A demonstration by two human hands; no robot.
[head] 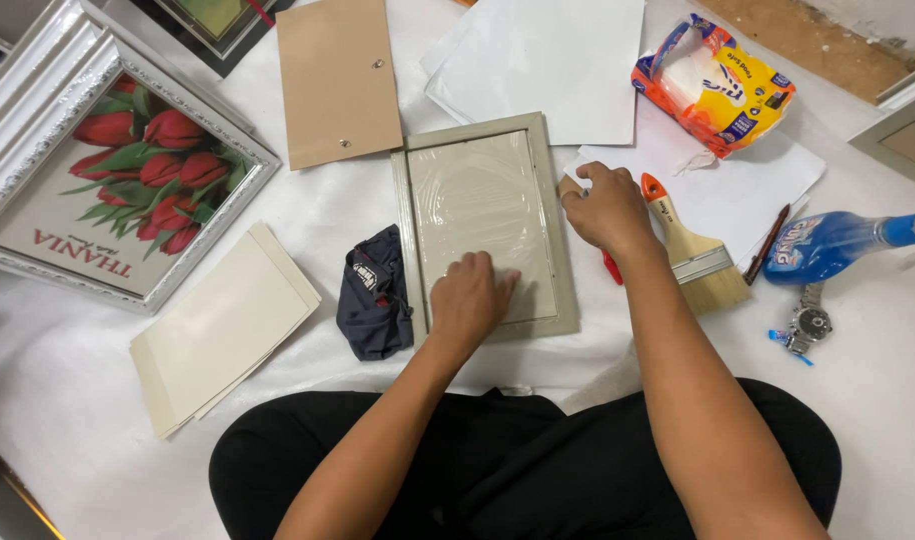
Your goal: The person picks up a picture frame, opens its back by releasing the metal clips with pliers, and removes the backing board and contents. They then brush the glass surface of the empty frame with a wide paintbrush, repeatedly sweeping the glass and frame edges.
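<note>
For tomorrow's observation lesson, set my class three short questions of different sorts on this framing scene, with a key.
1. True or false: the left hand rests flat on the pane inside the grey frame.
2. What lies just left of the frame: A a dark cloth, B a wristwatch, C a spray bottle?
3. Which tool lies beside the right hand?

Key: 1 true; 2 A; 3 the paintbrush.

A tulip picture (117, 170), paintbrush (692, 250), blue spray bottle (827, 245), wristwatch (809, 322), dark cloth (375, 295) and tissue pack (712, 85) lie around
</note>
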